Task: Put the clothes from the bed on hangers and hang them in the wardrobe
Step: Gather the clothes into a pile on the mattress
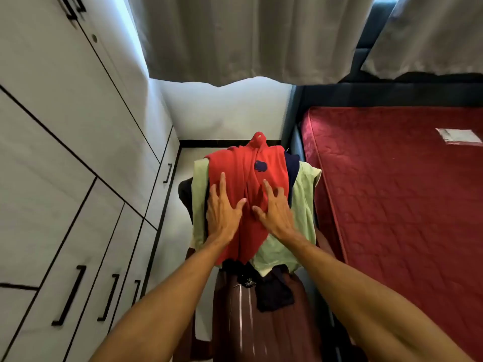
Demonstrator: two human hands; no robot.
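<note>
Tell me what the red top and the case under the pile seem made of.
Red top: soft matte cloth, likely cotton knit; it folds and drapes. Case: probably hard plastic, glossy maroon; moulded ribs catch light.

No legible text, number or brand name in view. The red shirt [243, 184], centre of the frame, carries a dark blue emblem [260, 166] on its chest — a shape only, no lettering readable. A pale packet [458, 136] on the red mattress [392, 205], right of the frame, bears faint marks — too small to read.
</note>
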